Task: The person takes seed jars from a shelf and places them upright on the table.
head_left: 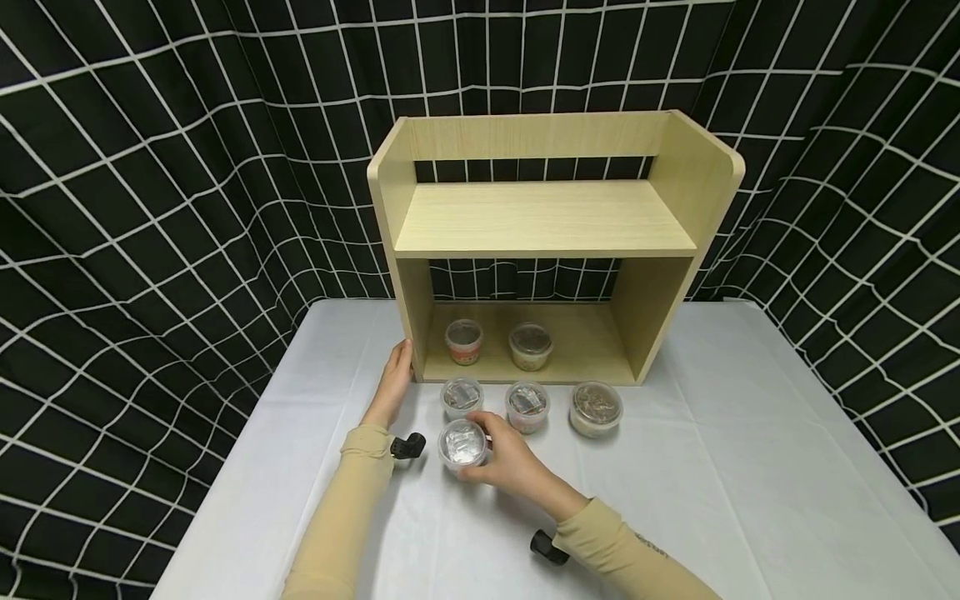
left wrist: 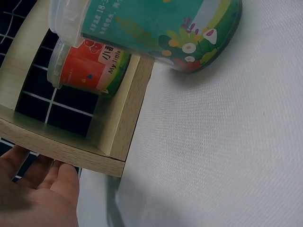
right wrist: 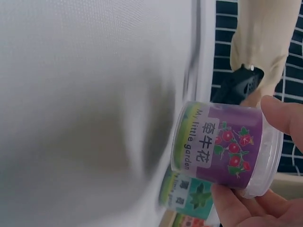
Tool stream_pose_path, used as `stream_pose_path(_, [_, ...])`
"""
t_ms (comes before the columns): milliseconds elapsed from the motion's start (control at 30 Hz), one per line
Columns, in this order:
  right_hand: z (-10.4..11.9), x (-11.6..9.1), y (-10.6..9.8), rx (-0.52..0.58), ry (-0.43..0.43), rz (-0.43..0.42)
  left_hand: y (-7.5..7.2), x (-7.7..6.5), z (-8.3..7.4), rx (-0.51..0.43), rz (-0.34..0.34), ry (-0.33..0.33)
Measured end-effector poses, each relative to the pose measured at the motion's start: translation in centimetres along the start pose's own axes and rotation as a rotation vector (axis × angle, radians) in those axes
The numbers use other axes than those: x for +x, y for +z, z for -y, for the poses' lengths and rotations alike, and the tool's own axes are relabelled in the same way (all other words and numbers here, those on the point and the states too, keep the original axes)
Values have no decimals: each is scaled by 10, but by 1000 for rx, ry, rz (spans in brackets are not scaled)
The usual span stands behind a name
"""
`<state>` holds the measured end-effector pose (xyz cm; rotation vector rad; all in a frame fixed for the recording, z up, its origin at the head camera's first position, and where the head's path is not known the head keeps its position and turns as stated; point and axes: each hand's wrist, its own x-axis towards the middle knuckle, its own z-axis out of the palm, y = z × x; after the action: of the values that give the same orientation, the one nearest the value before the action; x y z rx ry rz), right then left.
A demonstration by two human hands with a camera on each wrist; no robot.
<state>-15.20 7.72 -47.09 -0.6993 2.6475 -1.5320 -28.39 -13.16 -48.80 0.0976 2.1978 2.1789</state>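
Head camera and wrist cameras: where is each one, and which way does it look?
Head: on the head, facing forward and down at the shelf; both sleeves, left hand and right hand show.
Left wrist: on that wrist, facing the shelf, green cup and red cup; left hand shows.
Right wrist: on that wrist, facing the purple cup; right hand and a sleeve show.
Head and left wrist share the shelf.

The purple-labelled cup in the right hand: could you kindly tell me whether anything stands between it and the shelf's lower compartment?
Yes: straight ahead of the purple-labelled cup, a teal-labelled cup stands on the table in front of the shelf, with a red-labelled cup behind it in the lower compartment.
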Motion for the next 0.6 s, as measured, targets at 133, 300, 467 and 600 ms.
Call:
stream_pose_path(133, [1, -1, 3, -12, 7, 16, 2, -9, -15, 8, 14, -11])
stream_pose_path(300, [-2, 0, 5, -32, 45, 27, 1, -3, -3, 35, -3, -6])
stream_pose_path(467, [-3, 0, 7, -66, 55, 18, 0, 2, 5, 42, -20, 3])
stream_pose_path(600, [-3, 1, 8, -88, 50, 9, 1, -4, -7, 16, -2, -7])
